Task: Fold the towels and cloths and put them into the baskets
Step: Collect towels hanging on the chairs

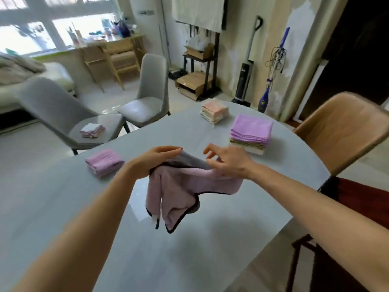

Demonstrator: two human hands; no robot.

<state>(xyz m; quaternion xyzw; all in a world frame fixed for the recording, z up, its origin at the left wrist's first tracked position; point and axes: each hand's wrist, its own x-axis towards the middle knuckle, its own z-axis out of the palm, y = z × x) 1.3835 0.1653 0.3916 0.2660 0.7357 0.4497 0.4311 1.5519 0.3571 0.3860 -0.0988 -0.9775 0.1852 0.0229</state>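
Observation:
A pink cloth with a dark trim and a grey back [179,192] hangs in the air above the grey table [147,260]. My left hand [155,159] grips its upper left edge. My right hand [229,163] pinches its upper right edge between thumb and lower fingers, the other fingers spread. A folded purple cloth [104,162] lies on the table to the left. A stack of folded purple and yellowish cloths [250,131] stands at the right, and a pink and cream stack [214,111] sits at the far edge. No basket is in view.
Two grey chairs [147,95] stand beyond the table on the left; the nearer one holds a small pile of folded cloths [92,130]. A tan chair [345,127] stands at the right. A shelf with boxes and a vacuum cleaner line the far wall.

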